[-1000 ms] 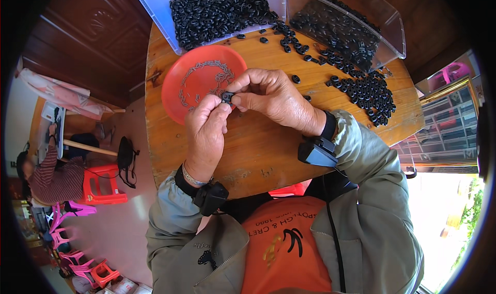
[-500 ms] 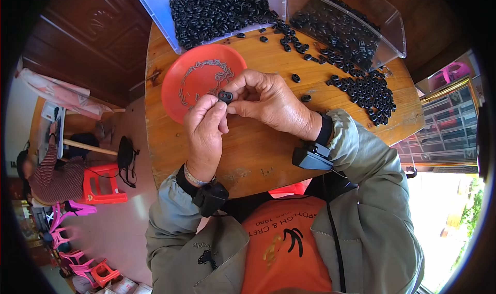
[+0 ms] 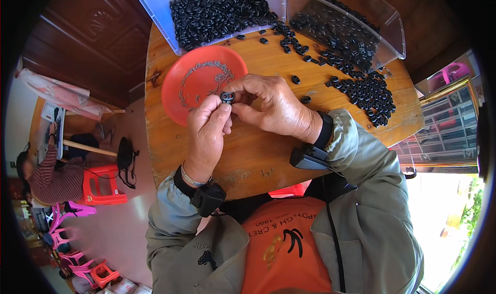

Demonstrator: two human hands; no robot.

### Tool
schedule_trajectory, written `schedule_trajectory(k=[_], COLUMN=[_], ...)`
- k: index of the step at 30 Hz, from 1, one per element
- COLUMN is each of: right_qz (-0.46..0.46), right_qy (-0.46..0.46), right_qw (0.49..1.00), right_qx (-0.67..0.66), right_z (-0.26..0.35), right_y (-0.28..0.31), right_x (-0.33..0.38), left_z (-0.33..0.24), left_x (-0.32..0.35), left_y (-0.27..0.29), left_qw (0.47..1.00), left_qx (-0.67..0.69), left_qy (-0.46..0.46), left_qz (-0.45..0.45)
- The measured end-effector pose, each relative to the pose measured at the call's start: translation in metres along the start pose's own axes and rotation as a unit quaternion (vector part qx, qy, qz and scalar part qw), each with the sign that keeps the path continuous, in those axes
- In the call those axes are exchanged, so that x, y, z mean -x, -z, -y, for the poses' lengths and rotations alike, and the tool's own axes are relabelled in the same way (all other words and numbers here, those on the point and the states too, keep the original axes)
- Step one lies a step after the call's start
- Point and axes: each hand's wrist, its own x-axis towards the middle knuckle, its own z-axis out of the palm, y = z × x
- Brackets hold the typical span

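Over the edge of a red plate (image 3: 175,82), my left hand (image 3: 205,129) pinches a small black oval cord lock (image 3: 227,96) with two holes between thumb and forefinger. My right hand (image 3: 271,105) is closed at the right side of the same piece, its forefinger and thumb bent against it; whether those fingertips hold anything else is hidden. Small thin silver pieces (image 3: 211,65), which look like springs, lie in a ring inside the plate.
Beyond the plate, a pale plastic bin (image 3: 155,15) holds a heap of black pieces. A clear bin (image 3: 395,33) lies to its right, with loose black pieces (image 3: 369,95) spread over the wooden table (image 3: 232,172). A person (image 3: 59,180) sits far left near a red stool (image 3: 103,185).
The cord lock has turned so its two holes face up more plainly. My left thumb and right fingers have shifted slightly around it.
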Motion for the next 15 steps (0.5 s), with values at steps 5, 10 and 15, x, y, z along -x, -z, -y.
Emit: schedule_trajectory(k=[5,10,15], right_qz=[0.009,0.004,0.023], right_qy=[0.042,0.110,0.125], right_qw=[0.999,0.991,0.984], right_qx=[0.033,0.076,0.125], right_z=[-0.0034,-0.0058,-0.0043], right_y=[0.0030,0.0025,0.0035], right_x=[0.0000,-0.0014,-0.0010], left_z=[-0.0025,-0.0052,-0.0054], left_x=[0.0006,0.0008,0.0004], left_y=[0.0006,0.0004,0.0025], left_qw=[1.000,0.999,0.999], left_qx=[0.008,0.024,-0.001], left_qy=[0.011,0.035,0.043], left_qz=[0.006,0.004,0.015])
